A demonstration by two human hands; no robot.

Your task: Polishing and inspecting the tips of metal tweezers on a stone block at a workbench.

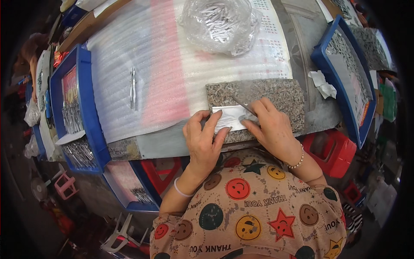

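A granite slab (280,93) lies at the table's front edge, and on it rests a folded white piece of paper or cloth (230,116). My left hand (202,140) grips the left end of this white piece, thumb and fingertips pressed on it. My right hand (276,129) is closed around a thin, dark metal rod-like tool (241,104), whose tip points to the upper left above the slab. The thumb of that hand touches the right part of the white piece. I cannot tell the tool's exact kind.
A clear plastic bag (194,32) of small silvery-white pieces sits at the back. Metal tweezers (133,88) lie on the foam sheet (114,99). Blue trays (92,93) hold metal parts at left, another blue tray (321,56) at right, near crumpled white paper (323,84).
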